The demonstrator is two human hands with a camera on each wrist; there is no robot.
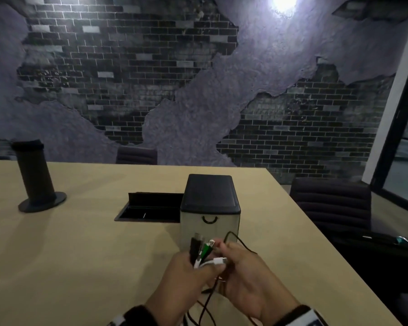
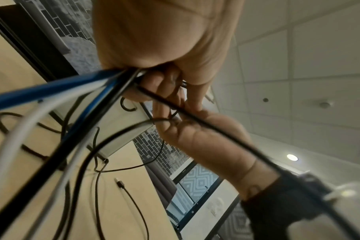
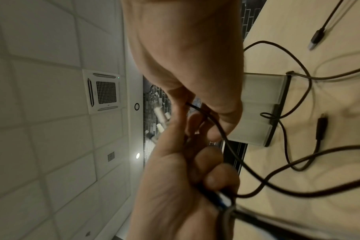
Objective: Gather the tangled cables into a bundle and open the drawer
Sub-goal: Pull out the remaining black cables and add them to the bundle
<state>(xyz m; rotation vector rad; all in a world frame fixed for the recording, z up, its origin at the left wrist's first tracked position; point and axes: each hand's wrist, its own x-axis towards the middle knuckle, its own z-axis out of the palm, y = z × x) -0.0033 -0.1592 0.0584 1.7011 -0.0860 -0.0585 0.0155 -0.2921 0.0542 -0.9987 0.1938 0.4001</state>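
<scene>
Head view, lower centre: the left hand (image 1: 186,276) is clenched round a bundle of cables (image 1: 201,252); connector ends stick up out of the fist, black, green and a white USB-C plug (image 1: 219,261) pointing to the right of the frame. The right hand (image 1: 247,274) is touching the left one from the right; its fingertips pinch a thin black cable (image 1: 239,241) that loops up in front of the drawer box and comes down again.

Left wrist view: blue cable (image 2: 41,91), white and black ones run out of the bottom of the fist (image 2: 154,37) toward the lower left of the frame; a loose black USB plug (image 2: 120,184) lies on the table (image 2: 131,162), lower centre, apart from the hands.

Right wrist view: thumb and forefinger of the right hand (image 3: 195,81) hold the thin black cable; more black loops and two plugs lie on the table at the right of the frame.

The drawer box (image 1: 210,208) stands on the table just behind the hands, centre of the head view; dark lid on top, pale front w/ a small black loop handle (image 1: 209,220); the drawer front sits flush, not pulled out.

Left of the box, an open cable hatch (image 1: 149,207) sunk in the table; far left, a dark cylinder on a round base (image 1: 34,175); office chairs (image 1: 332,203) at the right edge and behind the table.
</scene>
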